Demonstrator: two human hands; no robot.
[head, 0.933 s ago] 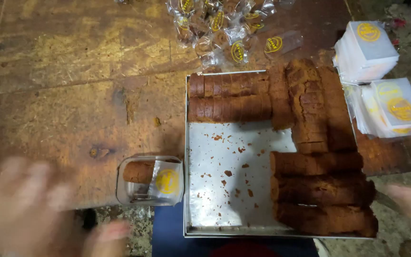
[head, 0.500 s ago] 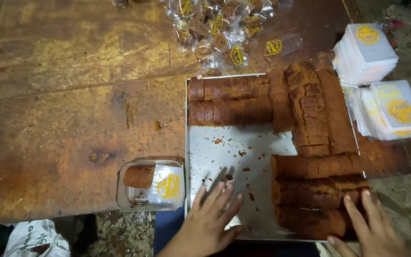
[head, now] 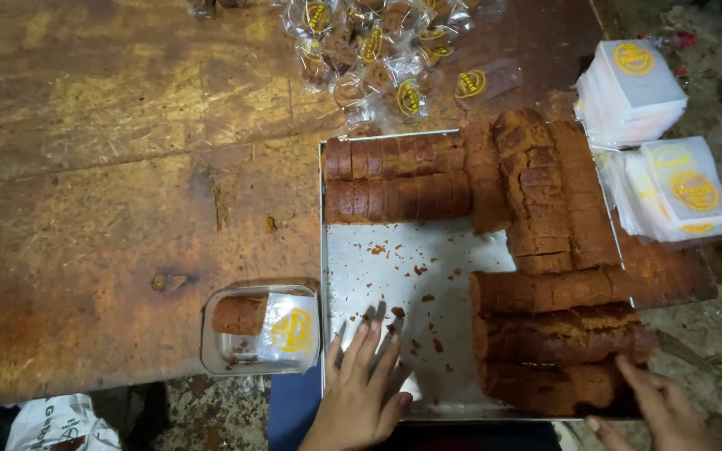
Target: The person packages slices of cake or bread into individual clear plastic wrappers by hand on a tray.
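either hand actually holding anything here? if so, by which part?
Nothing is held. The left hand lies flat, fingers spread, on the bare floor of the metal tray. The right hand rests fingertips on the nearest brown cake loaf, not gripping it.

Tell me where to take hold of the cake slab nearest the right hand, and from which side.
Grip the nearest cake slab at its right end, coming from the tray's near right corner. It lies lengthwise across the tray with another slab tight behind it. The right hand already rests on that end. It probably needs support underneath, being long and soft-looking.
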